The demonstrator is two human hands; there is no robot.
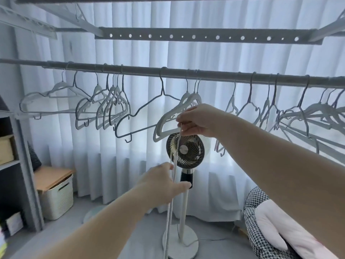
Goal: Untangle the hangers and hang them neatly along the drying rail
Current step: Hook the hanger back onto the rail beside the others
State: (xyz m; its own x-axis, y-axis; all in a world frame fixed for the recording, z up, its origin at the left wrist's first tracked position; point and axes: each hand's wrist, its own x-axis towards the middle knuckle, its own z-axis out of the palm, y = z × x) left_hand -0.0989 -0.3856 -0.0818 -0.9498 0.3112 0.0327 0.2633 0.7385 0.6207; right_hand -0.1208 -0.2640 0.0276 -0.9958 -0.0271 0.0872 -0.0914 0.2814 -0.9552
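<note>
- Round grey metal drying rail (pixel 214 74): spans the view from 9 to 3 o'clock and carries pale flocked hangers (pixel 112 107) and thin dark wire hangers (pixel 141 113), bunched unevenly.
- Right hand (pixel 197 119): at centre, fingers pinched on the top of a narrow pale hanger seen edge-on (pixel 174 161), which hangs straight down.
- Left hand (pixel 164 182): at 6 o'clock, loosely curled around the same hanger lower down.
- White pedestal fan with dark spiral grille (pixel 185 149): directly behind the hands, before pleated white curtains (pixel 130 165).
</note>
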